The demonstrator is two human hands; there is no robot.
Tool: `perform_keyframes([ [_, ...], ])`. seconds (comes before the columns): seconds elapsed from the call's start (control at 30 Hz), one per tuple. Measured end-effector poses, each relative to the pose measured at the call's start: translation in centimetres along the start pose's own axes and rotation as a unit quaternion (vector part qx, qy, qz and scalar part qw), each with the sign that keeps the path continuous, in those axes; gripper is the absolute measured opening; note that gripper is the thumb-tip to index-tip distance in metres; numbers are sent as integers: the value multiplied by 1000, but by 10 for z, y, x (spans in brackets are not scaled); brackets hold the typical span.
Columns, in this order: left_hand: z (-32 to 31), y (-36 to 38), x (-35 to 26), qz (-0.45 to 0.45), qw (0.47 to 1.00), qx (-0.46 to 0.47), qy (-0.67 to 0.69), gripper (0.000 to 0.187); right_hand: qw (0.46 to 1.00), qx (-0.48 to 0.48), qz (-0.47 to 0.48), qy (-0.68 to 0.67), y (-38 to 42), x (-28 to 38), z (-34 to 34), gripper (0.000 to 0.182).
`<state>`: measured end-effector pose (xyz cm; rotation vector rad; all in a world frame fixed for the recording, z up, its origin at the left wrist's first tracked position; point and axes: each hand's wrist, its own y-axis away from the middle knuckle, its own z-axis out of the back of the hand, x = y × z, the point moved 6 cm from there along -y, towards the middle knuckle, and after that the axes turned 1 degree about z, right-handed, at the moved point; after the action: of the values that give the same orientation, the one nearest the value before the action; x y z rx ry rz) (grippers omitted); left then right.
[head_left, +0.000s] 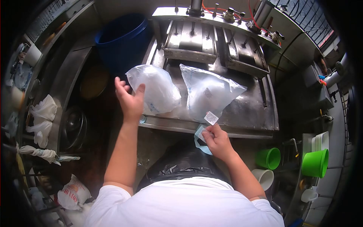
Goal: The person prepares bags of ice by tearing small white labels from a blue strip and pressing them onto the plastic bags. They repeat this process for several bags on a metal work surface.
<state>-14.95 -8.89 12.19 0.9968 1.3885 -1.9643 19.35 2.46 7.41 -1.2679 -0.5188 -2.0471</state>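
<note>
Bags [155, 89], 2, on steel table [257, 118], left hand [130, 102] spread wide, apparently empty, by table's left edge, right hand [216, 140] pinching pale-blue strip [203, 148] at table's front edge, where white label [211, 118] could crease or stick crooked if pressed over bag wrinkles.

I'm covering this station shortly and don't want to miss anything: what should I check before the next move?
1. Both bags on the metal table: ok, left bag and right bag lie side by side.
2. Printed label in hand: ok, at the fingertips of the right hand.
3. Right hand free of the pale blue strip: not ok, it hangs from that hand.
4. Left hand open: ok, with nothing visible in it.
5. Label's text readable: cannot tell, too small.
6. Bags sealed: cannot tell.
</note>
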Motion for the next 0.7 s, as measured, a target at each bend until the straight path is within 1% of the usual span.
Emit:
perform_keyframes([
  [0.03,-6,-6,22,139,976,81,146,43,1000,5,2,2,0,1,-1,47],
  [0.07,1,-12,20,136,976,80,147,43,1000,5,4,2,-1,3,-1,47],
  [0.1,8,-20,10,105,989,102,21,33,1000,9,9,0,-1,6,-2,44],
  [0.13,12,-27,0,72,984,122,-105,26,1000,14,13,-2,-2,8,-2,41],
  [0.17,15,-33,-7,70,985,123,-104,26,1000,12,14,-3,-3,7,-1,41],
  [0.2,22,-40,-26,-21,991,73,-111,22,1000,8,19,1,-4,5,-1,36],
  [0.23,28,-43,-42,-111,987,23,-116,24,1000,5,24,5,-4,4,0,31],
  [0.27,27,-49,-51,-171,978,6,-116,26,1000,3,23,5,-4,5,1,31],
  [0.3,28,-55,-58,-171,978,7,-116,26,1000,-7,25,2,-5,9,2,29],
  [0.33,29,-66,-50,-18,999,35,17,28,999,-18,29,-2,-6,12,4,28],
  [0.37,23,-69,-38,136,977,63,149,31,999,-21,29,-3,-7,13,3,28],
  [0.4,21,-72,-44,113,980,32,162,34,999,-24,23,-11,-7,11,3,29],
  [0.43,19,-71,-52,111,980,35,164,34,999,-28,17,-18,-8,10,2,30],
  [0.47,20,-68,-64,111,973,35,198,33,999,-33,16,-18,-9,7,0,30],
  [0.5,21,-65,-76,112,966,35,232,32,997,-23,15,-71,-12,4,-4,38],
  [0.53,19,-59,-90,114,963,6,244,32,992,-13,13,-124,-14,3,-8,47],
  [0.57,16,-53,-102,114,962,11,247,32,992,-18,12,-123,-16,7,-11,47],
  [0.63,17,-40,-126,77,971,8,228,32,951,-3,19,-308,-25,21,-15,77],
  [0.67,16,-34,-135,76,970,11,230,32,931,44,9,-362,-29,25,-16,100],
  [0.7,14,-27,-148,44,977,36,206,31,931,42,9,-362,-33,27,-15,100],
])
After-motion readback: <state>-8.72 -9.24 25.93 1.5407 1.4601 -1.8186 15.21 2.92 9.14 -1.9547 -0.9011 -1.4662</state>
